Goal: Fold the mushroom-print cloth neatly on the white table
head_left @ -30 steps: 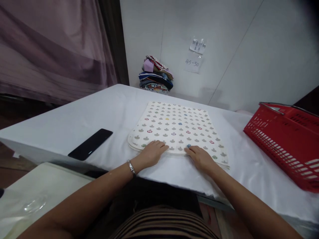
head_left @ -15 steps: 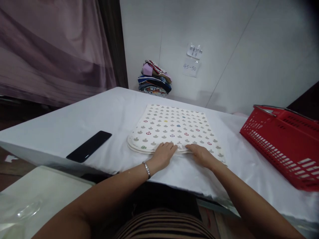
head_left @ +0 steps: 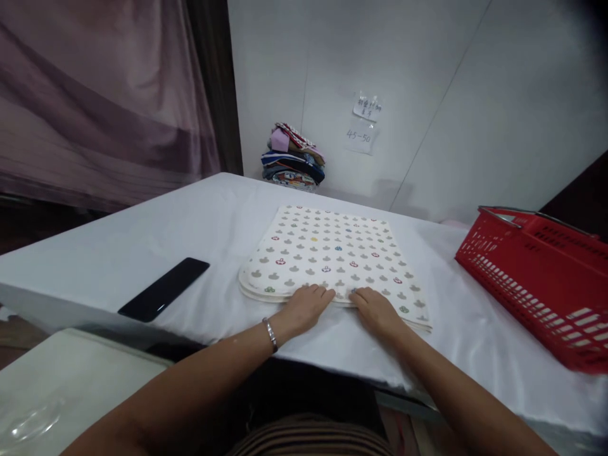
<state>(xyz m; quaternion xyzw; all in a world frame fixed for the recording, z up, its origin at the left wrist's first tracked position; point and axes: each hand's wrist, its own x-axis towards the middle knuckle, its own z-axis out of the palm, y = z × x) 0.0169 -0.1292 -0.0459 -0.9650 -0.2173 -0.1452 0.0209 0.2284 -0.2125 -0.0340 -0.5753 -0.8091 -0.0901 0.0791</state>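
Note:
A white folded cloth [head_left: 327, 247] printed with small grey and coloured motifs lies flat on the white-covered table, its layers showing along the near edge. My left hand [head_left: 308, 309] is closed on the middle of that edge, fingers on top and the thumb hidden. Just to its right, my right hand [head_left: 373, 310] grips the same edge, its thumb also out of sight. A narrow gap separates the two hands. Rounded corners show at the cloth's near left.
Left of the cloth lies a black phone [head_left: 164, 289] on the table [head_left: 190, 215]. A red plastic basket [head_left: 532, 266] stands at the right. Folded fabrics [head_left: 293, 158] are stacked at the back by the wall. A pale box lid [head_left: 80, 380] sits below the table's left front edge.
My right hand has shifted slightly left along the near edge, closer to my left hand. The cloth stays flat. The whole view has tilted slightly upward.

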